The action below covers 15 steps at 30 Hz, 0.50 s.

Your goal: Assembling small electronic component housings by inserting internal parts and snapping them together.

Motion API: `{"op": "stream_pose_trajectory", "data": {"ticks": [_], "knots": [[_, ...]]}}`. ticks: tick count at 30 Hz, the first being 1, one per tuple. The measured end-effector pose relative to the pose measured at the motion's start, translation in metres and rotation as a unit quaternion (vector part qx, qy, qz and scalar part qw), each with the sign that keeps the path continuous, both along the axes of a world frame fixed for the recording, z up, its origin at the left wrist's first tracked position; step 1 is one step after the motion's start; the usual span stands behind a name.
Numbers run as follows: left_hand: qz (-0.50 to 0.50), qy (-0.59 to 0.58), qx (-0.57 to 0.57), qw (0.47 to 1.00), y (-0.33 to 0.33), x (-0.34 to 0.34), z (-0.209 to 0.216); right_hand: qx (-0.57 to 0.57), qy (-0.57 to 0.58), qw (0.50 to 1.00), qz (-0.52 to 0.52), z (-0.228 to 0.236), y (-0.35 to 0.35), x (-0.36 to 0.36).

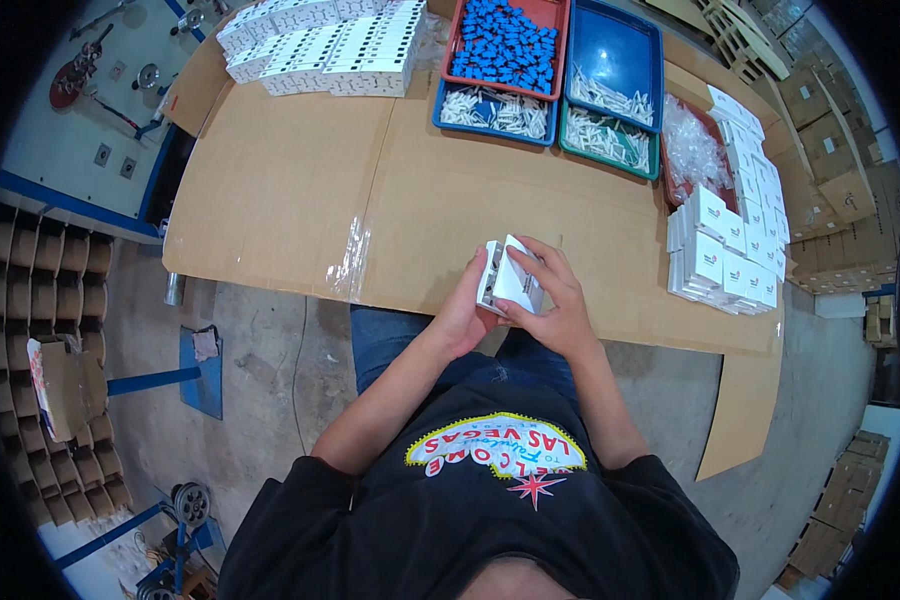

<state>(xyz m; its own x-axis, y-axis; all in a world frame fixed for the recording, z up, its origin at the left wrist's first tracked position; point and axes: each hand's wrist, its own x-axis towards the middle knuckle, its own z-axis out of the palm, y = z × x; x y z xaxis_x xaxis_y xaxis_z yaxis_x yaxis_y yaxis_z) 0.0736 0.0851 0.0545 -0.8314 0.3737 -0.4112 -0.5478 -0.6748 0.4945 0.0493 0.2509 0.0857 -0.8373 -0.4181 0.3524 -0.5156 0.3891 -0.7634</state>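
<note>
A workshop: the cardboard-covered bench (280, 190) bears 4 trays (613, 45) of small parts (505, 45) and stacked white boxes (708, 262); piled cartons (842, 500) and a pulley wheel (191, 503) flank the grey floor (260, 375).

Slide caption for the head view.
Left hand and right hand hold a boxy white item at the edge of the cardboard, blue parts beyond.

A: What do the left hand (462, 315) and right hand (560, 308) hold?
B: One small white box (517, 281) between them, by the near edge of the cardboard sheet (280, 200).
A: And farther back?
B: A red tray (548, 14) of blue plastic pieces (498, 45), left of a blue tray (617, 45) holding white sticks (612, 98). Stacked white cartons (735, 268) stand at the right.
</note>
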Motion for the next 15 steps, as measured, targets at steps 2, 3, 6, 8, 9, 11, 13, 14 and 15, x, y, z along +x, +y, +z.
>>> {"op": "stream_pose_trajectory", "data": {"ticks": [2,3,6,8,9,11,13,14,15], "knots": [[0.019,-0.001,-0.011,1.000,-0.0001,0.0021,0.0007,-0.006,0.022,1.000,0.015,0.0004,-0.0037,0.0009],[0.020,-0.004,-0.011,1.000,-0.0012,0.0026,0.0013,-0.006,0.020,1.000,0.016,0.0000,-0.0049,0.0014],[0.016,0.000,-0.017,1.000,-0.0032,0.0024,0.0012,-0.007,0.036,0.999,0.022,-0.0024,-0.0068,0.0014],[0.020,-0.011,-0.021,1.000,-0.0025,0.0010,0.0001,0.003,0.048,0.999,0.026,-0.0046,-0.0068,-0.0008],[0.019,-0.014,-0.021,1.000,-0.0015,0.0013,-0.0001,0.003,0.046,0.999,0.024,-0.0043,-0.0068,-0.0005],[0.024,-0.014,-0.024,0.999,0.0003,0.0016,0.0013,0.001,0.050,0.998,0.025,-0.0016,-0.0074,0.0002],[0.020,-0.013,-0.024,0.999,0.0025,0.0015,0.0050,0.004,0.055,0.998,0.023,-0.0039,-0.0067,0.0010],[0.019,-0.013,-0.023,0.999,0.0034,0.0018,0.0063,0.006,0.059,0.998,0.023,-0.0046,-0.0060,0.0016],[0.018,-0.011,-0.024,0.999,0.0035,0.0018,0.0066,0.006,0.061,0.998,0.023,-0.0041,-0.0057,0.0016]]}}
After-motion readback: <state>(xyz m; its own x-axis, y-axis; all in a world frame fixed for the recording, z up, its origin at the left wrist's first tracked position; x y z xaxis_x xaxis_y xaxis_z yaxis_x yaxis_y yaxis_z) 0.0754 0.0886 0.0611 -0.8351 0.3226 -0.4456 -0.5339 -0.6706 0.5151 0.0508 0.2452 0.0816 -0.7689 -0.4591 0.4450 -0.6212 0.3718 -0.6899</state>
